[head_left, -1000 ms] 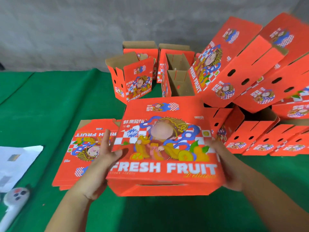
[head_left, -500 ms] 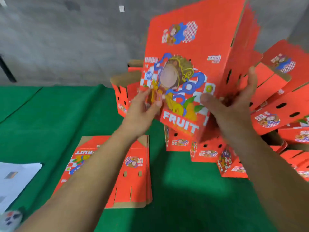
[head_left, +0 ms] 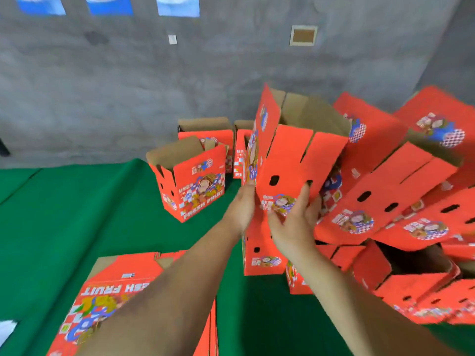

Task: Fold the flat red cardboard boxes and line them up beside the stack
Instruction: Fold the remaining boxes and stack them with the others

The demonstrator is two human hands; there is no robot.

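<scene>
A: Red folded box is up in the air in front of me, open top with brown inside facing up and away, vent-hole side toward me.

B: Hands?

A: My left hand is pressed flat along the box's left lower edge, fingers extended, touching the printed face. My right hand cups the lower end, fingers spread up over the side panel near a hole, thumb underneath (so both gripping the same box).

B: Where's it relative to the others?

A: Above a folded box standing on the green cloth, just left of the pile of folded boxes leaning at the right. Touching the pile or not, I cannot tell, blurred there.

B: Flat ones?

A: Stack of flat boxes lies at lower left under my left forearm, "FRESH FRUIT" print upside down to me.

B: Anything else folded?

A: One upright box stands alone on the cloth, left of the held one, top flaps open. Two more boxes sit behind it against the grey concrete wall.

B: Rest?

A: White scrap at far left edge, can't identify it.
</scene>
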